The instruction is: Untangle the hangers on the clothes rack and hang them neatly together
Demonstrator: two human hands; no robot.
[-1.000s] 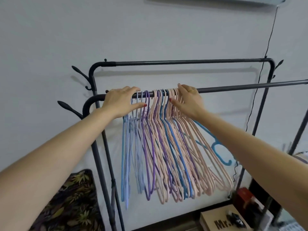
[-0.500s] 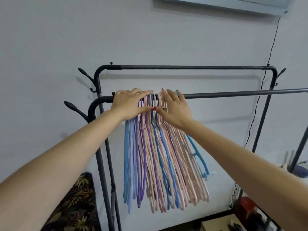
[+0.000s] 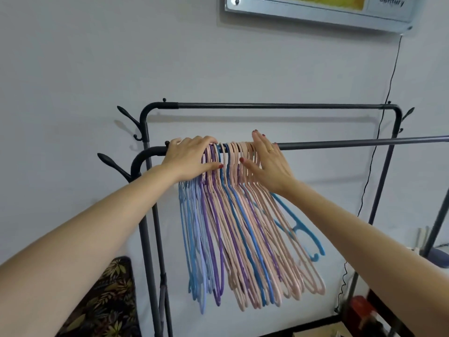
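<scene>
A bunch of thin hangers (image 3: 243, 239), blue, purple and pink, hangs packed together on the near rail (image 3: 352, 144) of the dark metal clothes rack. One thicker blue hanger (image 3: 300, 227) hangs at the bunch's right side. My left hand (image 3: 192, 158) rests flat against the hooks at the left end of the bunch, fingers together, thumb below. My right hand (image 3: 267, 161) lies flat against the hooks at the right end, fingers stretched over the rail. Neither hand closes around a hanger.
The rack's far rail (image 3: 267, 105) runs behind, bare. Coat pegs (image 3: 109, 160) stick out at the rack's left end. A leaf-patterned cloth (image 3: 107, 300) lies lower left. A black cable (image 3: 379, 142) hangs down the wall at right, under a wall unit (image 3: 315, 8). A red object (image 3: 359, 310) sits bottom right.
Both hands pressed the hangers into a tighter bunch towards the left, then my right hand slid a little right and flattened. The view tilted upward.
</scene>
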